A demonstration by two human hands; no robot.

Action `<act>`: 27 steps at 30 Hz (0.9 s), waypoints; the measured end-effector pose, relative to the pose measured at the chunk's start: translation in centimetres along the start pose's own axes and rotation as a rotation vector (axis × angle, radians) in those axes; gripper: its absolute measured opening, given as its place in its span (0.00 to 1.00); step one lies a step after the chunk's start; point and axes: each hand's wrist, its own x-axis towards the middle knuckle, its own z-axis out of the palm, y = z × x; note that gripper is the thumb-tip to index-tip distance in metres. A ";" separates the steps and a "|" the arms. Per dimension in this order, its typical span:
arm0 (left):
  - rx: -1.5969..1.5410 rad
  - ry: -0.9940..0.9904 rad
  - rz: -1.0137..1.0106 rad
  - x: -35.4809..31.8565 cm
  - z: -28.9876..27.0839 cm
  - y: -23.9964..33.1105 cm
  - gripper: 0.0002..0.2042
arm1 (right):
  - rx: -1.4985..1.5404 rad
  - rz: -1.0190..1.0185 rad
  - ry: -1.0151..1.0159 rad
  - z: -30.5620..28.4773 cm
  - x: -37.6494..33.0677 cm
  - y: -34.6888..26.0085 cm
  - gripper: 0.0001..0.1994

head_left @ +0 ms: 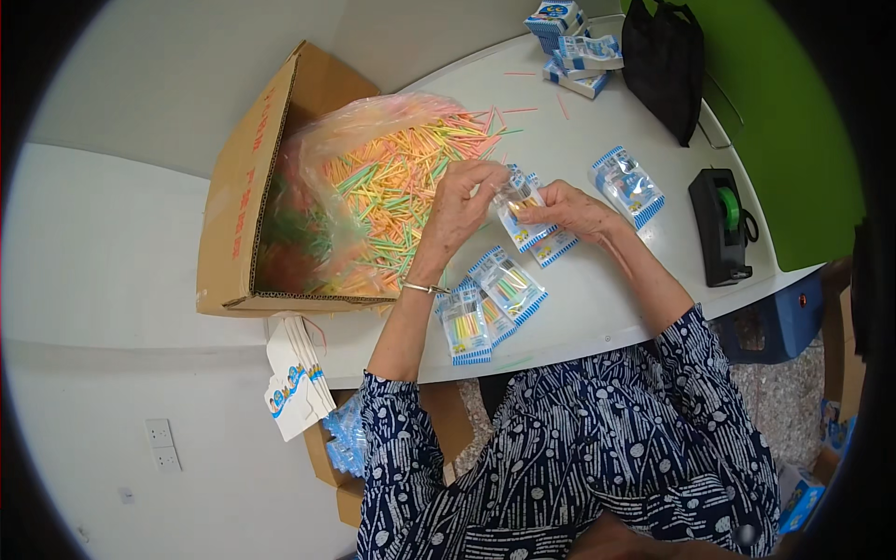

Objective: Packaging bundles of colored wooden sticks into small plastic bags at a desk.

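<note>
packet [523, 231] gripped in right hand [583, 211], left hand [457, 207] closed at its top, bare table [593, 303] toward near edge

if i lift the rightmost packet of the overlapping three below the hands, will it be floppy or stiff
The packet would probably feel light, holding just a few thin sticks. Its shiny see-through front suggests it may flex and slip, though the sticks might stiffen its middle.
</note>
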 end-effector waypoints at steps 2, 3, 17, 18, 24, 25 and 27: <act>-0.061 0.057 -0.051 0.1 0.4 0.3 0.12 | -0.007 -0.008 0.012 0.3 -0.2 -0.3 0.15; -0.123 0.115 -0.102 0.2 0.7 0.4 0.13 | 0.030 -0.021 0.042 0.5 -0.5 -0.6 0.14; -0.542 -0.039 -0.305 -0.2 1.2 1.2 0.22 | 0.023 -0.107 0.088 -0.1 -0.2 -0.6 0.14; -0.632 -0.070 -0.317 -0.2 1.1 1.2 0.22 | -0.012 -0.130 0.071 -0.1 -0.2 -0.4 0.14; -0.406 -0.119 -0.280 -0.7 1.1 0.8 0.24 | -0.084 -0.124 0.039 0.0 -0.3 -0.4 0.10; -0.406 -0.119 -0.281 -0.7 1.1 1.0 0.24 | -0.109 -0.121 0.052 0.1 -0.4 -0.4 0.10; -0.340 -0.091 -0.197 -0.6 1.3 1.4 0.24 | -0.111 -0.110 0.052 -0.1 -0.9 -0.8 0.09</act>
